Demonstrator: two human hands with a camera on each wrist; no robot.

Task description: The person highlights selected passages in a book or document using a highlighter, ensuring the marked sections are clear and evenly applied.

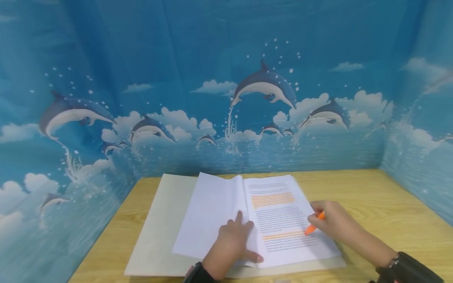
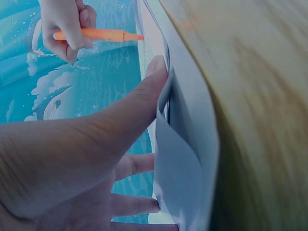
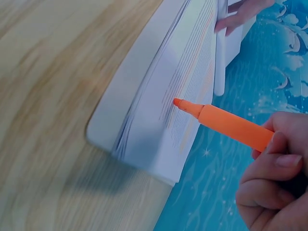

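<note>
My right hand (image 1: 330, 220) grips an orange highlighter (image 3: 236, 127), its tip right at the printed page (image 1: 283, 220) near the end of an orange-marked line low on the sheet. A block of lines higher on that page also bears orange marking. With fingers spread, my left hand (image 1: 231, 239) presses on the inner fold of the open stack of papers, its thumb (image 2: 156, 67) at the lower edge of the pages. The turned-over sheet (image 1: 209, 220) on the left is blank and bulges up beside the fold.
Under the papers lies an open pale cover (image 1: 155, 236), its left side showing bare. The wooden table (image 1: 375, 196) extends around it. A blue dolphin-print curtain (image 1: 198, 78) encloses the back and sides.
</note>
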